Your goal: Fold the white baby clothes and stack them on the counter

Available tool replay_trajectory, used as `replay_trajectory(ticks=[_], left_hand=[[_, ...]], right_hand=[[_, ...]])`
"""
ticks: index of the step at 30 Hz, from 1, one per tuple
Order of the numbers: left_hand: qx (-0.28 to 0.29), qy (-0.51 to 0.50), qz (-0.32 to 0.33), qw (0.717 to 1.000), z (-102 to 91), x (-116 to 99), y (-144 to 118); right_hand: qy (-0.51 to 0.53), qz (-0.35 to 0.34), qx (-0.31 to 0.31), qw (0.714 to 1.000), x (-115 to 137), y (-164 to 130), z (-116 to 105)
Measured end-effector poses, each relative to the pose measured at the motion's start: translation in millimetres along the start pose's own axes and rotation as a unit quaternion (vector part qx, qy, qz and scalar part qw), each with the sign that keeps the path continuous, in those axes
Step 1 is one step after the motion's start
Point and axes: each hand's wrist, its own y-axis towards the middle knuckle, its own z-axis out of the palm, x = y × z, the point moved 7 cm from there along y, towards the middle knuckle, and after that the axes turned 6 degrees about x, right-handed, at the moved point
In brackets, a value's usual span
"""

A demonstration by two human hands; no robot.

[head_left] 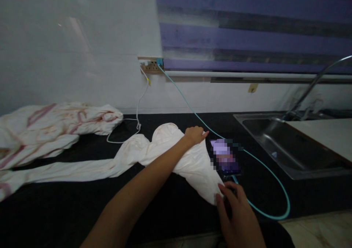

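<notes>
A cream cloth lies stretched across the black countertop, trailing off to the left. My left hand reaches across and grips its far right corner. My right hand pinches the near right corner of the same cloth, close to the front edge. A phone with a lit screen lies just right of the cloth, between my two hands, plugged into a teal cable.
A bundle of white fabric with red streaks lies at the back left. A white cable and the teal one run to a wall socket. A steel sink with a tap sits at the right under a purple striped blind.
</notes>
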Motion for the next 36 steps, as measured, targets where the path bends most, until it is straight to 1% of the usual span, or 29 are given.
replay_trajectory(ticks=[3, 6, 8, 9, 10, 12, 14, 15, 16, 18, 21, 24, 26, 28, 30, 31, 33, 36], left_hand=[[-0.027, 0.003, 0.007, 1.000, -4.8, -7, 2], [-0.081, 0.005, 0.022, 0.996, -20.5, -15, -8], [-0.119, 0.006, 0.047, 0.992, -33.8, -20, -24], [-0.125, 0.005, 0.068, 0.990, -38.3, -23, -34], [-0.117, 0.002, 0.093, 0.989, -40.2, -25, -45], [-0.063, -0.004, 0.140, 0.988, -35.6, -29, -69], [0.006, -0.010, 0.174, 0.985, -24.3, -31, -91], [0.029, -0.013, 0.188, 0.982, -18.9, -32, -101], [0.045, -0.017, 0.199, 0.979, -13.8, -32, -109], [0.056, -0.029, 0.216, 0.974, -5.1, -32, -119], [0.056, -0.032, 0.218, 0.974, 8.9, -32, -123], [0.056, -0.023, 0.203, 0.977, 24.8, -31, -122], [0.041, -0.021, 0.189, 0.981, 30.7, -32, -122], [-0.004, -0.017, 0.166, 0.986, 28.8, -32, -121], [-0.057, -0.008, 0.129, 0.990, 22.3, -32, -120], [-0.075, -0.002, 0.114, 0.991, 19.5, -31, -120], [-0.089, 0.006, 0.104, 0.991, 17.1, -32, -119], [-0.087, -0.005, 0.127, 0.988, 19.3, -34, -118]], right_hand=[[-0.030, -0.007, -0.052, 0.998, 6, -3, -7], [-0.028, -0.026, -0.091, 0.995, 18, -5, -15], [-0.015, -0.075, -0.086, 0.993, 31, -3, -15], [-0.009, -0.105, -0.076, 0.992, 39, -2, -13], [-0.004, -0.131, -0.065, 0.989, 45, -1, -10], [0.001, -0.155, -0.051, 0.987, 51, 0, -1], [-0.010, -0.161, -0.036, 0.986, 52, -1, 11], [-0.020, -0.160, -0.025, 0.987, 51, -3, 17], [-0.031, -0.160, -0.015, 0.986, 49, -5, 24], [-0.049, -0.157, 0.008, 0.986, 45, -10, 34], [-0.059, -0.144, 0.033, 0.987, 42, -14, 38], [-0.058, -0.131, 0.058, 0.988, 43, -13, 36], [-0.058, -0.128, 0.073, 0.987, 46, -10, 34], [-0.058, -0.122, 0.085, 0.987, 48, -8, 35], [-0.056, -0.111, 0.090, 0.988, 47, -7, 37], [-0.052, -0.105, 0.091, 0.989, 46, -6, 38], [-0.043, -0.096, 0.091, 0.990, 45, -5, 40], [-0.021, -0.087, 0.079, 0.993, 51, 3, 31]])
